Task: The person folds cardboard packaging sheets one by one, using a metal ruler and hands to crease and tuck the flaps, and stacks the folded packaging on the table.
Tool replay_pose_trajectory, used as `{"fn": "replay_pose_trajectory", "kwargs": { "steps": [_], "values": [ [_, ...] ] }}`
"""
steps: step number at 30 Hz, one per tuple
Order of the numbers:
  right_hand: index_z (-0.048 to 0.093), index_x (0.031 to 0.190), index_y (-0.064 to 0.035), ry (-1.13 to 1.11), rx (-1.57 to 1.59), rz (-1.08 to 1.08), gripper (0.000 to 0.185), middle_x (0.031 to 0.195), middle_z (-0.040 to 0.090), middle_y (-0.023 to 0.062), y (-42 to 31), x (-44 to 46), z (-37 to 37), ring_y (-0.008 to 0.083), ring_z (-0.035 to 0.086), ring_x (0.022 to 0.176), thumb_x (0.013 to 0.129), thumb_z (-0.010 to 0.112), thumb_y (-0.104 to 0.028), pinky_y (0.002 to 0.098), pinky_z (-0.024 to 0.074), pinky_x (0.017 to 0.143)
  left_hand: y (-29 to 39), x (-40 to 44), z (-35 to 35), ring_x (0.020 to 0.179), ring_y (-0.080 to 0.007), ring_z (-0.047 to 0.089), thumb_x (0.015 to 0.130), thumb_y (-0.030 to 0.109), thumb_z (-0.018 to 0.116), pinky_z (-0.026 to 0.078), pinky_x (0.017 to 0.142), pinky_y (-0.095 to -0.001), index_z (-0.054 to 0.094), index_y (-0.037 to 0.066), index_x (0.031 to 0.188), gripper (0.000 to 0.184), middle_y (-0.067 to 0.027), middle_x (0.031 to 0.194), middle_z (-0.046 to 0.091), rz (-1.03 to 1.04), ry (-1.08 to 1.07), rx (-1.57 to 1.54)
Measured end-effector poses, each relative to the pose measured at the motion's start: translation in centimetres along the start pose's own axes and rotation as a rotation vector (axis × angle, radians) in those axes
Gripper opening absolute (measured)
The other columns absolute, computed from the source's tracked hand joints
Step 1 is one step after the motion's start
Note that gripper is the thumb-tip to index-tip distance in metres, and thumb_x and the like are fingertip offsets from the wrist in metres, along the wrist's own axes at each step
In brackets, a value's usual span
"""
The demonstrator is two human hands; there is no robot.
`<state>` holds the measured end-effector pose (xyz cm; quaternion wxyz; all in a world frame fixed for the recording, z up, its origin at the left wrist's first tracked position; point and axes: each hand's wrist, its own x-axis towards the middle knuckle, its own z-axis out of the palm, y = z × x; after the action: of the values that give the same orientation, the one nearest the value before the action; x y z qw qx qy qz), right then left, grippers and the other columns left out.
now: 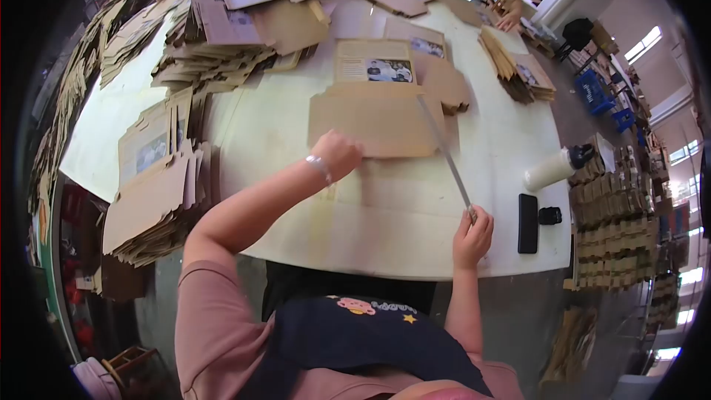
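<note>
A flat brown cardboard folder (pixel 378 122) lies in front of me, its near edge towards my body. At that edge is my left hand (pixel 338 154), fingers curled in and closed on the folder; the fingertips are partly hidden and slightly blurred. My right hand (pixel 474 235) is closed around the near end of a long thin metal strip (pixel 453 167), which looks like a ruler. The strip slants away to the left, with its far end over the folder's right side. Beyond the folder lies a printed cardboard piece (pixel 355 59) with a photo on it.
Stacks of folders stand on the table (pixel 274 215) at the left (pixel 148 200) and far left (pixel 215 59). A smaller stack (pixel 515 67) sits at the right. A bottle (pixel 548 170) and a black phone (pixel 527 224) lie near the right edge. Two other people work across the table.
</note>
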<state>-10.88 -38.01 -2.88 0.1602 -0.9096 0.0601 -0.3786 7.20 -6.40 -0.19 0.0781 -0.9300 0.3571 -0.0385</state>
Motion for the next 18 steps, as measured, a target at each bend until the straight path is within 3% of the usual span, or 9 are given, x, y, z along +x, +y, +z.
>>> {"fn": "replay_pose_trajectory", "kwargs": {
  "steps": [4,7,10,12,13,14,16,17,18],
  "values": [
    [0.063,0.112,-0.0034,-0.028,0.032,0.007,0.017,0.102,0.065,0.0139,0.2,-0.1,0.2,0.0354,0.065,0.092,0.099,0.068,-0.012,0.0433,0.0538,0.079,1.1,-11.2,-0.9,0.072,-0.0238,0.072,0.091,0.016,0.057,0.054,0.074,-0.0407,0.066,0.015,0.091,0.009,-0.0045,0.072,0.07,0.028,-0.032,-0.018],
    [0.063,0.113,-0.0036,-0.079,0.02,-0.016,0.016,0.102,0.065,0.0136,0.2,0.0,0.3,0.035,0.065,0.092,0.099,0.068,-0.012,0.0429,0.0539,0.079,0.9,-16.3,-4.1,0.074,-0.0239,0.072,0.093,0.023,0.06,0.054,0.074,-0.0409,0.066,0.015,0.091,0.01,-0.0055,0.076,0.071,0.055,-0.227,-0.096],
    [0.064,0.114,-0.0047,-0.125,0.061,-0.03,0.017,0.101,0.066,0.0123,0.1,-0.1,0.4,0.0325,0.066,0.09,0.099,0.068,-0.011,0.041,0.0548,0.077,0.6,-17.1,-7.4,0.083,-0.0312,0.074,0.094,0.045,0.067,0.059,0.078,-0.0457,0.073,0.02,0.101,0.027,-0.0059,0.085,0.074,0.095,-0.534,-0.38],
    [0.064,0.115,-0.0053,-0.159,0.077,-0.035,0.017,0.101,0.067,0.0119,0.0,0.0,0.4,0.0315,0.067,0.089,0.1,0.068,-0.011,0.0402,0.0551,0.077,0.5,-15.7,-4.2,0.088,-0.0333,0.073,0.094,0.046,0.066,0.06,0.079,-0.0477,0.073,0.018,0.104,0.03,-0.0087,0.102,0.075,0.039,-0.213,-0.571],
    [0.066,0.114,-0.0062,-0.171,0.082,-0.084,0.016,0.099,0.067,0.0109,-0.1,0.1,0.4,0.0308,0.067,0.088,0.099,0.068,-0.011,0.0402,0.0547,0.075,0.3,-14.1,-2.0,0.104,-0.0322,0.071,0.094,0.05,0.065,0.058,0.088,-0.0457,0.072,0.019,0.115,0.038,-0.0105,0.126,0.07,0.053,-0.056,-0.686],
    [0.067,0.113,-0.0071,-0.183,0.085,-0.132,0.015,0.097,0.067,0.01,0.0,0.1,0.1,0.0302,0.067,0.087,0.099,0.068,-0.01,0.0401,0.0543,0.074,0.3,-12.4,0.7,0.134,-0.0356,0.056,0.095,0.055,0.064,0.047,0.11,-0.0499,0.066,0.022,0.134,0.052,-0.0123,0.15,0.056,0.076,0.152,-0.669],
    [0.067,0.115,-0.0057,-0.298,0.125,-0.137,0.015,0.098,0.069,0.011,0.5,-0.2,-1.0,0.0278,0.067,0.085,0.1,0.068,-0.011,0.0375,0.0546,0.075,1.4,-10.7,1.7,0.154,-0.0397,0.03,0.096,0.059,0.061,0.029,0.122,-0.0579,0.049,0.025,0.154,0.068,-0.0092,0.166,0.039,-0.094,0.182,-0.367],
    [0.067,0.116,-0.0043,-0.389,0.174,-0.139,0.017,0.1,0.07,0.012,0.9,-0.1,-1.8,0.0255,0.068,0.084,0.101,0.067,-0.012,0.0349,0.0548,0.076,1.4,-10.0,3.5,0.157,-0.0414,0.021,0.097,0.067,0.053,0.012,0.125,-0.0647,0.042,0.03,0.16,0.073,-0.0092,0.169,0.032,-0.066,0.142,-0.343],
    [0.067,0.116,-0.0043,-0.414,0.163,-0.14,0.017,0.1,0.07,0.012,1.3,0.1,-2.8,0.0255,0.068,0.084,0.101,0.067,-0.012,0.0349,0.0548,0.076,1.3,-9.7,3.4,0.157,-0.0407,0.023,0.097,0.068,0.051,0.013,0.124,-0.0654,0.043,0.032,0.159,0.072,-0.0091,0.169,0.033,-0.05,0.125,-0.329]
  ]
}}
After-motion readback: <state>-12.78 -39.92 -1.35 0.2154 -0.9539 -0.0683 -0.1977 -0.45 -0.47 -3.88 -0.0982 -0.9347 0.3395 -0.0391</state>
